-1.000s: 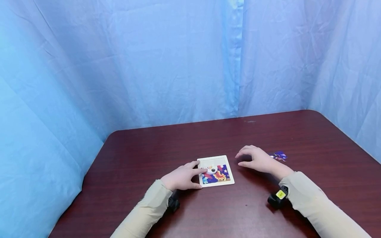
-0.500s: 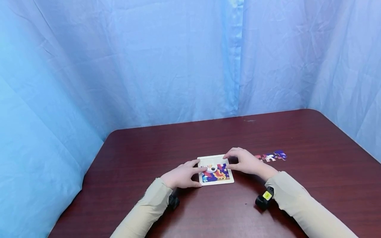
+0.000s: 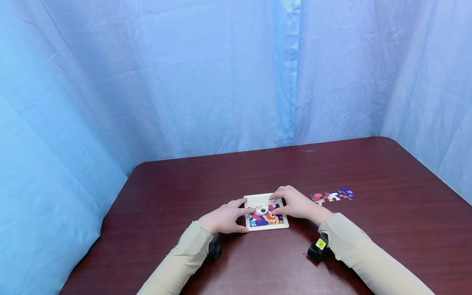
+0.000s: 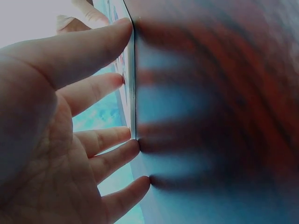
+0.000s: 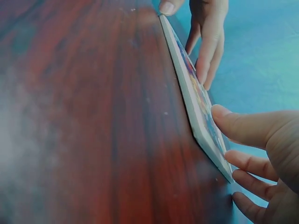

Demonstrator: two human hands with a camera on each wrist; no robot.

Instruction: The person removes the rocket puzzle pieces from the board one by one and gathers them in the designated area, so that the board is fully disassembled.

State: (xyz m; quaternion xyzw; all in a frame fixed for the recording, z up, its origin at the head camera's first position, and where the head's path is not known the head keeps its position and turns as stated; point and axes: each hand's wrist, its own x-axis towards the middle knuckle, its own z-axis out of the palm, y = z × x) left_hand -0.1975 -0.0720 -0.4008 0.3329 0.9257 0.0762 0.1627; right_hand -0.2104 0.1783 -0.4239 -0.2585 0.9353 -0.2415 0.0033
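A flat puzzle tray with a pale rim [image 3: 268,229] lies on the table between my hands. Colourful puzzle pieces [image 3: 273,219] fill its near part; its far part shows a bare pale base. My left hand [image 3: 225,218] spans the tray's left side, fingers spread. Its thumb touches the near-left corner, and its index finger rests on the picture. From the right, my right hand [image 3: 299,205] reaches over the tray, its thumb on the picture and its other fingers at the far-right part. Nothing is visible in the gap between its thumb and fingers.
Several loose puzzle pieces [image 3: 333,196] lie in a row on the dark red table [image 3: 206,176], right of the tray and beyond my right forearm. Blue curtains [image 3: 206,82] hang behind the table and at both sides.
My right hand has moved left, from beside the loose pieces onto the tray, uncovering more of those pieces. My left hand has stayed on the tray's left side.
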